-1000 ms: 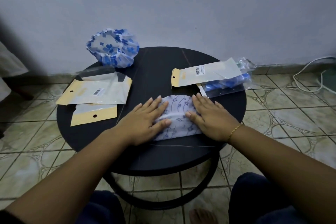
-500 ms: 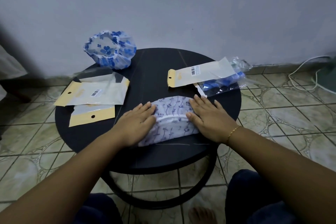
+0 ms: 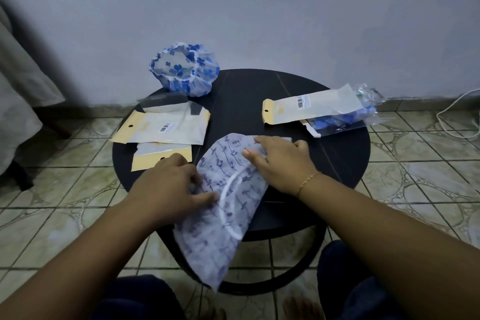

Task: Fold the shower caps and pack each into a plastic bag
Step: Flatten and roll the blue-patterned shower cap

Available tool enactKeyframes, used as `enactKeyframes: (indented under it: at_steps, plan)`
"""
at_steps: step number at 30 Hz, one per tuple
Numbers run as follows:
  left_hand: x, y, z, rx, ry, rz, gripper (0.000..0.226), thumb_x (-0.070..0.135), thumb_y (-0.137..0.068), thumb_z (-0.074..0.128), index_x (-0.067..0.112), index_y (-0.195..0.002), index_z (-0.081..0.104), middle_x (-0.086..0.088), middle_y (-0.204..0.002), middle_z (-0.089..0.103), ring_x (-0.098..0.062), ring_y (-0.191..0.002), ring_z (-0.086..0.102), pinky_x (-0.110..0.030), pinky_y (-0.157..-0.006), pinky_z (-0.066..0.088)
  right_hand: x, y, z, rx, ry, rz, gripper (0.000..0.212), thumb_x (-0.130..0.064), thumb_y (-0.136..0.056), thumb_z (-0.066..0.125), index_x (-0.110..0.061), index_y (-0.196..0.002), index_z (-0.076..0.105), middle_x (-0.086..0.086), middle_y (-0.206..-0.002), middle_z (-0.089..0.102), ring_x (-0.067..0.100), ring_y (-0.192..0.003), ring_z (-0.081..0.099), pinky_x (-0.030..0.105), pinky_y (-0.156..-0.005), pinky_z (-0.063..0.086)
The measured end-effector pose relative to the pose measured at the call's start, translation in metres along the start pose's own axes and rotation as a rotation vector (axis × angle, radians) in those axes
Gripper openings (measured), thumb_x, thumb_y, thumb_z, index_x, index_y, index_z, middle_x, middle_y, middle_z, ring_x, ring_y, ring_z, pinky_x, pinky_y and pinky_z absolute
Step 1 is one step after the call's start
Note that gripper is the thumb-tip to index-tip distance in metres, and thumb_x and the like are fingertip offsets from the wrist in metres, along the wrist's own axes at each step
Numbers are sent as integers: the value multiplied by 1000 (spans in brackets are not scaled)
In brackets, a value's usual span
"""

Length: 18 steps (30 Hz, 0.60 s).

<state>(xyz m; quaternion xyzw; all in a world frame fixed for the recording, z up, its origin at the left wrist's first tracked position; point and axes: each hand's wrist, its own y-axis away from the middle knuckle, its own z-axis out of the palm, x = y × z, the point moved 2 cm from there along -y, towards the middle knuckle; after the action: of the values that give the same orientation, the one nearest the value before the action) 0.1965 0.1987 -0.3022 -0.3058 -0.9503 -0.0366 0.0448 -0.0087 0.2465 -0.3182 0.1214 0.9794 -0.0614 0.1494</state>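
Folding step in hand. The patterned shower cap point(image 3: 228, 195) lies across the bench's point(image 3: 337, 163) near edge, its lower half overhanging. The left hand point(image 3: 171, 184) pinches its side with curled fingers; the right hand point(image 3: 280, 161) presses its top, fingers loosely bent. Next it likely needs folding smaller before bagging.

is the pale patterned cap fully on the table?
No, the pale patterned cap hangs over the near edge of the round table, with both hands on it.

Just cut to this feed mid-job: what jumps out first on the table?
Both hands, left hand and right hand, work the pale patterned shower cap, which droops off the near edge of the round black table. At the far left edge sits a puffed blue-flowered cap.
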Motion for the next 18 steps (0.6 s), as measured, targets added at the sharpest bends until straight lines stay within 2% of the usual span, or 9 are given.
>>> enactKeyframes:
  at_steps: [1, 3, 4, 6, 8, 9, 12, 18]
  plan:
    - [0, 1, 0, 31, -13, 25, 51, 75, -69, 52, 37, -101, 55, 10, -110, 42, -10, -106, 43, -29, -87, 41, -5, -5, 3, -27, -43, -14, 60, -61, -92, 26, -26, -138, 38, -5, -142, 44, 15, -132, 36, 44, -107, 15]
    - [0, 4, 2, 76, -26, 100, 59, 77, -68, 49, 39, -113, 49, 10, -124, 36, -10, -117, 36, -29, -97, 34, -13, -15, 9, -86, -115, -37, 59, -59, -93, 25, -25, -140, 35, -3, -146, 39, 14, -138, 29, 47, -113, 3]
    - [0, 5, 4, 94, -23, 154, 66, 79, -69, 42, 40, -123, 44, 10, -136, 31, -11, -127, 30, -29, -103, 27, -16, -20, 11, -111, -128, -50, 58, -57, -94, 24, -25, -142, 33, -2, -148, 36, 14, -140, 24, 49, -114, -2]
    - [3, 5, 11, 96, -13, 268, 79, 80, -72, 24, 42, -141, 28, 10, -156, 9, -11, -144, 6, -27, -111, 7, -19, -29, 17, -152, -111, -73, 55, -54, -96, 22, -27, -143, 29, -2, -152, 31, 13, -144, 10, 50, -113, -9]
    - [5, 3, 20, 25, 8, 306, 78, 78, -77, 12, 43, -146, 3, 12, -153, -17, -7, -141, -19, -26, -110, -11, -18, -38, 21, -195, -82, -90, 52, -52, -97, 20, -30, -145, 25, -5, -155, 23, 11, -145, 0, 51, -112, -13]
    - [6, 1, 25, -31, 15, 297, 76, 76, -77, 9, 43, -143, -8, 13, -149, -24, -6, -138, -25, -25, -109, -16, -17, -43, 22, -214, -61, -97, 52, -51, -98, 19, -31, -145, 23, -7, -156, 19, 10, -145, -3, 51, -111, -14]
    - [9, -8, 35, -106, 41, 271, 79, 79, -72, 7, 42, -136, -20, 11, -147, -29, -5, -137, -27, -23, -108, -17, -10, -57, 26, -241, 32, -112, 52, -52, -98, 16, -35, -147, 16, -9, -158, 6, 10, -145, -7, 53, -111, -14]
    - [7, -37, 40, -166, -12, 230, 107, 93, -55, 9, 39, -144, -17, 5, -154, -24, -12, -142, -21, -33, -116, -9, 2, -78, 34, -228, 138, -109, 59, -58, -95, 13, -34, -148, 5, -9, -158, -4, 13, -145, -10, 53, -112, -10]
